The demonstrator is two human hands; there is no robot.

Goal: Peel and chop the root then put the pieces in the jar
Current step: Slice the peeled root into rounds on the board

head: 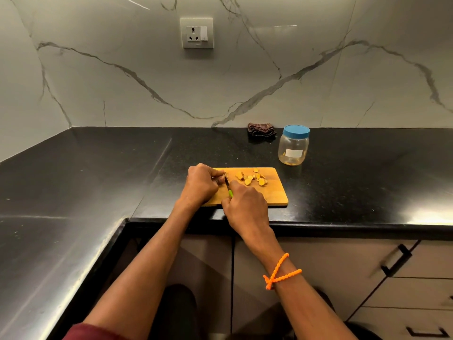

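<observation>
Fingers (215, 173) of the left hand (201, 182) pinch one root (225, 174) stub on the single cutting board (274, 192); the right hand (245, 204) clenches one green-handled knife (228, 186). Roughly ten slices (252, 179) lie beside it. One lidded jar (293, 146) stands on the table (98, 168), near one folded cloth (261, 130).
</observation>
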